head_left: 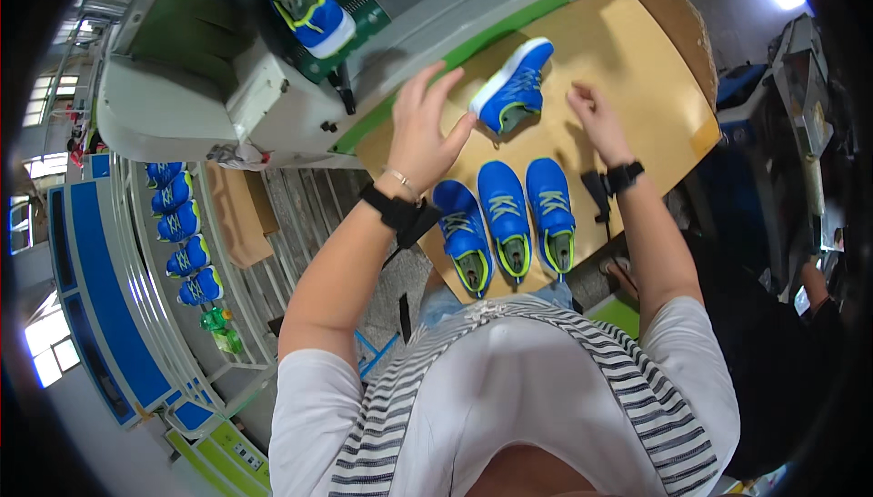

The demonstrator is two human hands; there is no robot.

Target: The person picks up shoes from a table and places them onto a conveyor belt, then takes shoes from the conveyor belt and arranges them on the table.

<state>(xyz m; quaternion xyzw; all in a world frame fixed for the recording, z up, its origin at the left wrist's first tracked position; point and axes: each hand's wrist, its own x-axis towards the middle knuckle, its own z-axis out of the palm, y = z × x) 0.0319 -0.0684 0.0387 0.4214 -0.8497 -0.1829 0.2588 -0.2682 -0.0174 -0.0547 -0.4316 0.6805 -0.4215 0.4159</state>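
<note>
A blue shoe with a white sole (516, 90) lies tilted on the tan board, between my two hands. My left hand (427, 124) is open beside its left end, fingers spread, thumb close to the sole. To the right of the shoe is my right hand (597, 120), apart from it; the fingers are loosely bent and nothing shows in them. Nearer my body, three blue shoes with yellow-green linings stand in a row: a left one (462, 229), a middle one (503, 210) and a right one (551, 206).
The tan board (627, 51) has a raised cardboard edge (677, 20) at the far right. Beyond it stands a pale machine (182, 106) with another blue shoe (309, 6) on its green plate. Several blue shoes (182, 220) line a rack at left. A person in dark clothing (764, 342) is at right.
</note>
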